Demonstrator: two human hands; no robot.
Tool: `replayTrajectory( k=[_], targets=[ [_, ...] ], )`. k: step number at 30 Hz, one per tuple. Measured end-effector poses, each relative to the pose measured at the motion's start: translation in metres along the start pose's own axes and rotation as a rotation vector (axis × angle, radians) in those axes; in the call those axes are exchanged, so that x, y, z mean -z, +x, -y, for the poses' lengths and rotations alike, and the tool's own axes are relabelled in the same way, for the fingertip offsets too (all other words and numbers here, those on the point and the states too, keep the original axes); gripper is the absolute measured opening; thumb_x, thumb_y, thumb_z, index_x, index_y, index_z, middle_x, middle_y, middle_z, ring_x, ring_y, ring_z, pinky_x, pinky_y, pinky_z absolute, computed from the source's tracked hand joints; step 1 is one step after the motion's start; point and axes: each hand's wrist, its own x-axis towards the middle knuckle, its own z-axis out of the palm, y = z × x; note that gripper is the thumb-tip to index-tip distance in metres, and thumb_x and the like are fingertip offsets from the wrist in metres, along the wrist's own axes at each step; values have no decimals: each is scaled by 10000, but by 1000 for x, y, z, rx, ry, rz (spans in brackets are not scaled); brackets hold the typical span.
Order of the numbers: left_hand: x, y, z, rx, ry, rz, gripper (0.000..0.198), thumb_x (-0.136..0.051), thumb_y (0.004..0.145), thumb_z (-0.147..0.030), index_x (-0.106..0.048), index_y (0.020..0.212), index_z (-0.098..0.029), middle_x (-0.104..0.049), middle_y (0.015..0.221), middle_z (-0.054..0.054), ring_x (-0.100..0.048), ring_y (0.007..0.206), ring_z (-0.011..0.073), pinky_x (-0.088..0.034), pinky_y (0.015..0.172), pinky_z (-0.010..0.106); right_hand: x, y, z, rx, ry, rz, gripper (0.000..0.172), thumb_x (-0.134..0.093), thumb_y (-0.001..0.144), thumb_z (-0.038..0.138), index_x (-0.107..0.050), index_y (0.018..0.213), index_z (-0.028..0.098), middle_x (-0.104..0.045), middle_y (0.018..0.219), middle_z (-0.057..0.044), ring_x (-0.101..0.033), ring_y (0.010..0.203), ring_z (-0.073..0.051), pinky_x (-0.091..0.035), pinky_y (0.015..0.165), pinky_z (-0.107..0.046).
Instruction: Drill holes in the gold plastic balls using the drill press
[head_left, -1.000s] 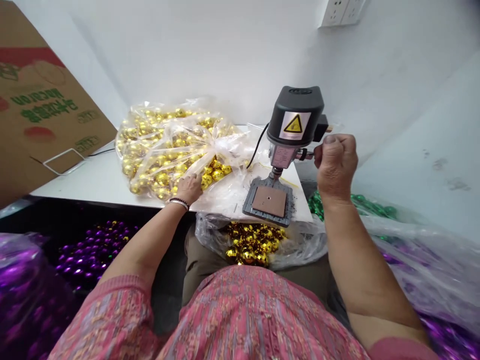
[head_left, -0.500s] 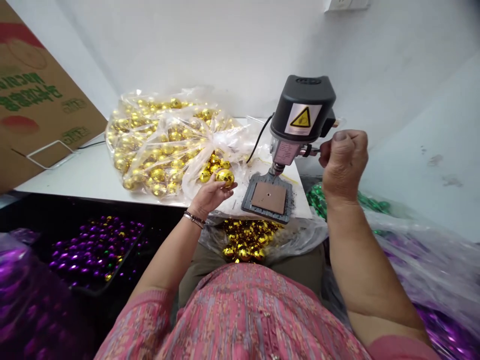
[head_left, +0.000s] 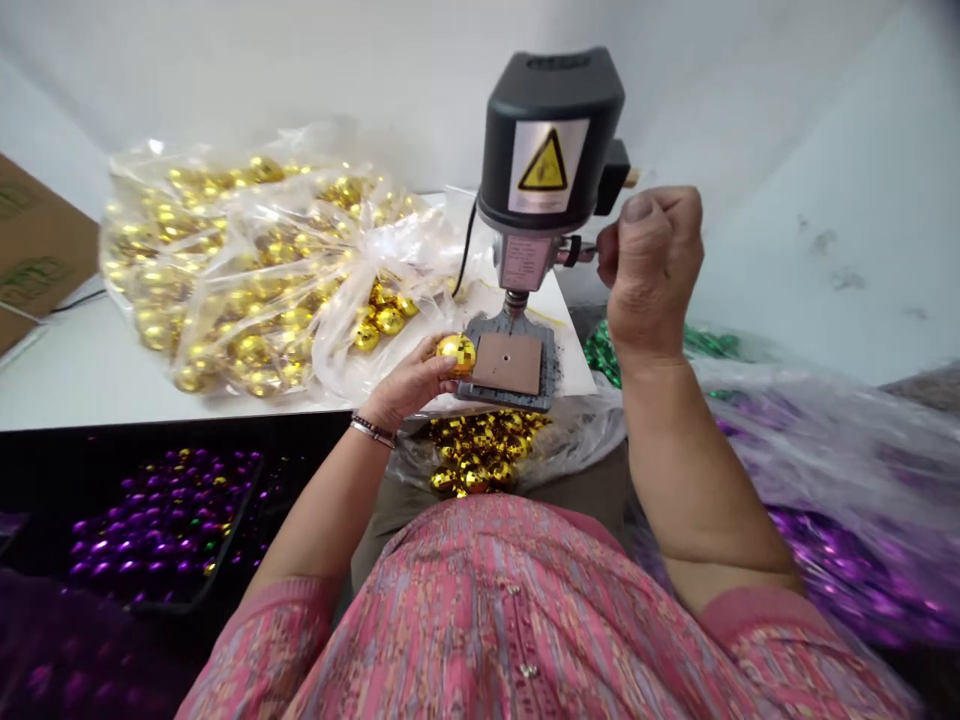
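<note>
My left hand (head_left: 409,385) holds a faceted gold ball (head_left: 455,353) in its fingertips, right at the left edge of the brown pad (head_left: 510,362) on the base of a small bench drill (head_left: 550,150). My right hand (head_left: 651,272) is a fist around the drill's side lever, at the right of the black motor head. The drill bit hangs just above the pad, with nothing under it. A big clear bag of gold balls (head_left: 247,270) lies on the white table (head_left: 82,365) to the left, its mouth facing my left hand.
A second bag of gold balls (head_left: 480,462) rests on my lap below the table's edge. A dark tray of purple balls (head_left: 150,525) sits lower left. Green balls (head_left: 600,352) and bags of purple balls (head_left: 847,560) lie to the right. A cardboard box (head_left: 34,255) stands far left.
My left hand drew a gold ball out of the big bag and carried it right to the drill's base. My right hand stayed on the lever. The view moved closer to the drill.
</note>
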Motion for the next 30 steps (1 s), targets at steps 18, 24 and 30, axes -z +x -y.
replayTrajectory(
  k=[18,24,30],
  targets=[
    [-16,68,11,-83,1011,-106,594,-755,784,-379,-616,1327,-184,-733,1175,78,-680,988,215,-538,923,353,1,-3,4,24,80,7,385,-546,927,576,-508,898,194,-434,788,45,-456,612,-21,-496,606,-186],
    [-25,74,3,-103,1235,-72,610,-775,744,-302,-652,1323,-155,-742,1168,88,-682,1004,221,-534,923,333,3,-3,10,16,51,9,367,-548,928,579,-499,852,224,-384,686,48,-456,570,-61,-493,621,-248],
    [-32,83,-2,-145,1402,25,492,-792,731,-286,-724,1203,-164,-738,1048,61,-677,966,225,-532,900,318,3,-4,12,5,30,17,362,-532,939,575,-477,830,233,-372,669,52,-387,523,-56,-408,563,-258]
  ],
)
